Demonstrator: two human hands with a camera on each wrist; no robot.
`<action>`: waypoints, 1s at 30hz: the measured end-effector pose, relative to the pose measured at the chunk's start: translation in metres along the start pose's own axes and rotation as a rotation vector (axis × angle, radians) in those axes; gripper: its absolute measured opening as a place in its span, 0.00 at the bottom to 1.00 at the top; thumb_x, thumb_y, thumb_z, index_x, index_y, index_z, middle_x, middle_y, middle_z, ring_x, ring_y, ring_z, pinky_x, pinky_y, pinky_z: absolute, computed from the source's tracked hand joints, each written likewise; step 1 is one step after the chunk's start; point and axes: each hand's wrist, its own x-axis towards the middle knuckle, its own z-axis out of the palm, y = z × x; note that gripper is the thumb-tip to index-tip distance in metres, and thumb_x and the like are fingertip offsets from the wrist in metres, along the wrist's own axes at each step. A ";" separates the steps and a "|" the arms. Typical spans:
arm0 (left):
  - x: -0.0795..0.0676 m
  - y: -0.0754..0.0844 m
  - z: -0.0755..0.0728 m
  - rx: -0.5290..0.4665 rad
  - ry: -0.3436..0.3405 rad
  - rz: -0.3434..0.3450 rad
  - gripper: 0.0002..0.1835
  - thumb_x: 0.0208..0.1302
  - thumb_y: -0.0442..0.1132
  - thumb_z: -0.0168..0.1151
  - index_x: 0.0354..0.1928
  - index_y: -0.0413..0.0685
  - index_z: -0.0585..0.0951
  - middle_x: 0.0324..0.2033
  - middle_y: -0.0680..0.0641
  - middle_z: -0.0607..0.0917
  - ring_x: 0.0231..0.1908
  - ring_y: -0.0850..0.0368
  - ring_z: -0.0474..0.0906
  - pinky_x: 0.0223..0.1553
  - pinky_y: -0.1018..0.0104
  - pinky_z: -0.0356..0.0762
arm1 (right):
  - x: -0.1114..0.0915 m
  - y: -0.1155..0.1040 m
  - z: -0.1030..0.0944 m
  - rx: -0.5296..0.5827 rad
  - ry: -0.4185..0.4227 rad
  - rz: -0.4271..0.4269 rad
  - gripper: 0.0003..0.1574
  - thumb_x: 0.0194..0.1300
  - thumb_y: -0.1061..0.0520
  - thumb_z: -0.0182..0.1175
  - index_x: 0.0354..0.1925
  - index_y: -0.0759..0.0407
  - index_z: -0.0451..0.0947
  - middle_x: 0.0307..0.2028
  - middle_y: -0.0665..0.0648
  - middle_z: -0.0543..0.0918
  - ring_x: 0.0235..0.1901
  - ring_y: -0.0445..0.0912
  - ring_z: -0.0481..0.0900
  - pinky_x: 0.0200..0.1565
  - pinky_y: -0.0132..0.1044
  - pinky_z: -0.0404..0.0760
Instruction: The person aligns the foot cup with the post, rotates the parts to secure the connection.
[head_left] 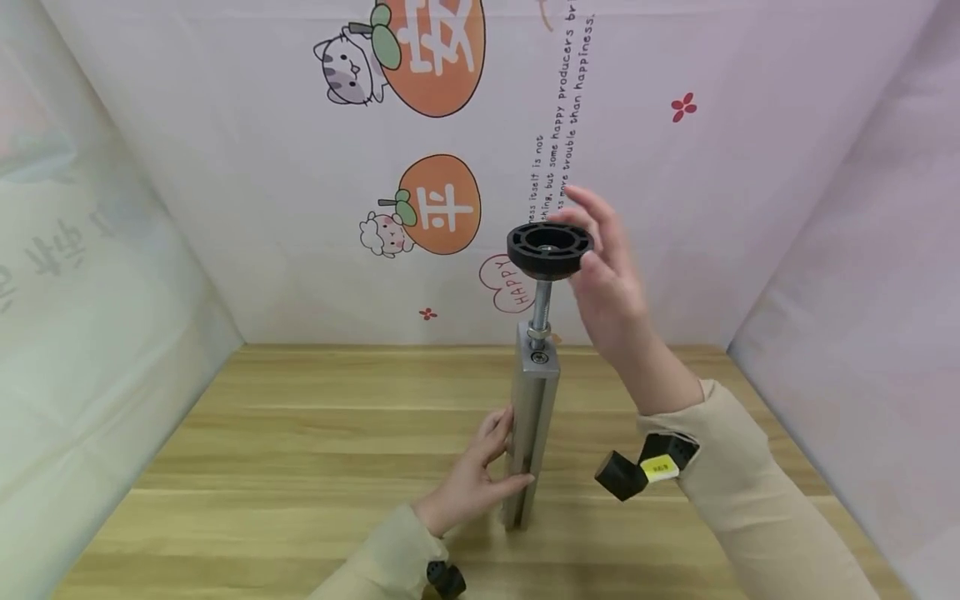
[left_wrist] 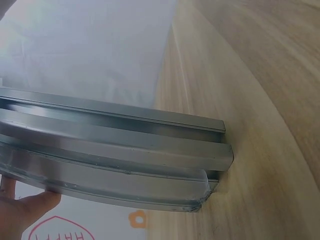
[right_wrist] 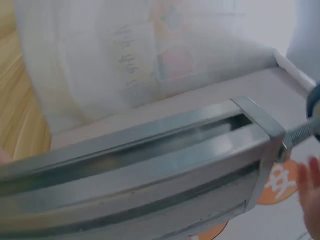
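A grooved aluminium profile [head_left: 522, 442] stands upright on the wooden table, its lower end against the wood in the left wrist view. My left hand [head_left: 472, 477] grips its lower half, fingers behind the left side and thumb across the front. On top, an end plate [head_left: 540, 370] carries a threaded rod [head_left: 542, 307] with a hex nut [head_left: 538, 331]. A round black levelling foot [head_left: 551, 265] caps the rod, ribbed side up. Beside the foot's right rim is my right hand [head_left: 615, 304], fingers loosely bent and spread, thumb tip right at the rim.
The wooden table [head_left: 300, 442] meets a white printed cloth [head_left: 600, 125] at the back, with more cloth at both sides. A black wrist camera [head_left: 622, 477] is strapped to the right sleeve, another [head_left: 446, 577] to the left.
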 end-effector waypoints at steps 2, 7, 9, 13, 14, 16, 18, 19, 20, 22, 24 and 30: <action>-0.001 0.001 0.000 -0.005 0.002 -0.018 0.55 0.59 0.28 0.63 0.73 0.71 0.37 0.63 0.39 0.59 0.61 0.59 0.59 0.58 0.52 0.71 | 0.002 0.003 -0.006 0.220 -0.079 0.125 0.34 0.64 0.45 0.56 0.64 0.54 0.61 0.49 0.56 0.75 0.50 0.47 0.74 0.57 0.40 0.69; -0.001 0.001 0.001 -0.003 0.005 -0.046 0.54 0.60 0.28 0.62 0.73 0.74 0.38 0.63 0.39 0.59 0.61 0.58 0.59 0.59 0.52 0.70 | 0.006 0.005 -0.014 0.465 -0.276 0.330 0.35 0.65 0.39 0.49 0.66 0.51 0.59 0.52 0.58 0.75 0.52 0.49 0.74 0.57 0.42 0.70; -0.002 0.001 0.002 0.002 0.005 -0.052 0.54 0.60 0.28 0.62 0.73 0.74 0.37 0.63 0.39 0.59 0.61 0.58 0.59 0.58 0.52 0.70 | 0.008 0.006 -0.013 0.537 -0.319 0.356 0.35 0.66 0.39 0.47 0.66 0.51 0.59 0.52 0.59 0.73 0.53 0.50 0.73 0.58 0.42 0.69; -0.002 0.000 0.002 -0.003 0.007 -0.056 0.55 0.60 0.28 0.62 0.73 0.74 0.37 0.63 0.39 0.59 0.61 0.58 0.59 0.58 0.52 0.71 | 0.011 0.008 -0.011 0.739 -0.347 0.357 0.32 0.67 0.46 0.45 0.65 0.56 0.61 0.54 0.62 0.72 0.55 0.52 0.71 0.61 0.43 0.68; -0.002 0.000 0.002 -0.006 0.007 -0.053 0.55 0.60 0.28 0.62 0.73 0.74 0.38 0.63 0.39 0.59 0.61 0.58 0.59 0.58 0.53 0.71 | 0.012 0.009 -0.010 0.795 -0.347 0.352 0.31 0.66 0.48 0.44 0.65 0.57 0.62 0.54 0.63 0.71 0.55 0.53 0.71 0.61 0.43 0.67; -0.003 0.000 0.002 -0.010 0.008 -0.053 0.54 0.60 0.28 0.63 0.73 0.74 0.38 0.63 0.39 0.59 0.61 0.58 0.59 0.58 0.54 0.71 | 0.014 0.009 -0.008 0.888 -0.344 0.343 0.31 0.62 0.53 0.43 0.64 0.59 0.64 0.55 0.65 0.70 0.55 0.54 0.71 0.61 0.44 0.67; -0.003 0.000 0.002 -0.020 0.007 -0.051 0.54 0.60 0.28 0.63 0.73 0.73 0.39 0.63 0.39 0.59 0.61 0.59 0.59 0.58 0.56 0.71 | 0.016 0.008 -0.005 0.956 -0.333 0.337 0.33 0.58 0.56 0.43 0.63 0.60 0.66 0.54 0.66 0.70 0.55 0.55 0.70 0.61 0.44 0.66; -0.003 0.000 0.001 -0.022 0.006 -0.048 0.54 0.60 0.28 0.62 0.73 0.72 0.39 0.63 0.38 0.59 0.61 0.60 0.59 0.58 0.56 0.71 | 0.018 0.007 -0.004 0.980 -0.325 0.335 0.33 0.56 0.57 0.44 0.62 0.60 0.66 0.54 0.66 0.70 0.55 0.55 0.69 0.61 0.44 0.66; -0.003 0.000 0.001 -0.025 0.007 -0.046 0.54 0.60 0.27 0.62 0.73 0.71 0.39 0.63 0.38 0.59 0.61 0.60 0.59 0.58 0.56 0.71 | 0.019 0.006 -0.003 0.997 -0.317 0.334 0.34 0.54 0.58 0.44 0.61 0.61 0.67 0.54 0.66 0.70 0.54 0.55 0.69 0.61 0.44 0.66; -0.004 0.000 0.001 -0.028 0.009 -0.040 0.53 0.60 0.27 0.62 0.74 0.70 0.39 0.62 0.38 0.59 0.60 0.61 0.58 0.58 0.57 0.71 | 0.021 0.006 -0.001 1.011 -0.302 0.331 0.34 0.52 0.59 0.45 0.60 0.61 0.69 0.53 0.66 0.70 0.54 0.55 0.69 0.62 0.43 0.67; -0.004 -0.001 0.000 -0.027 0.009 -0.032 0.54 0.60 0.26 0.62 0.74 0.68 0.39 0.62 0.38 0.58 0.60 0.61 0.58 0.58 0.57 0.71 | 0.022 0.005 0.001 1.016 -0.297 0.320 0.34 0.51 0.60 0.44 0.59 0.61 0.70 0.53 0.65 0.71 0.54 0.54 0.69 0.62 0.42 0.67; -0.003 -0.003 0.001 -0.008 0.001 -0.028 0.53 0.60 0.27 0.61 0.74 0.68 0.38 0.63 0.38 0.58 0.61 0.61 0.58 0.58 0.55 0.71 | 0.025 0.006 0.001 1.001 -0.304 0.257 0.33 0.51 0.60 0.41 0.55 0.59 0.75 0.50 0.61 0.73 0.53 0.51 0.70 0.58 0.44 0.68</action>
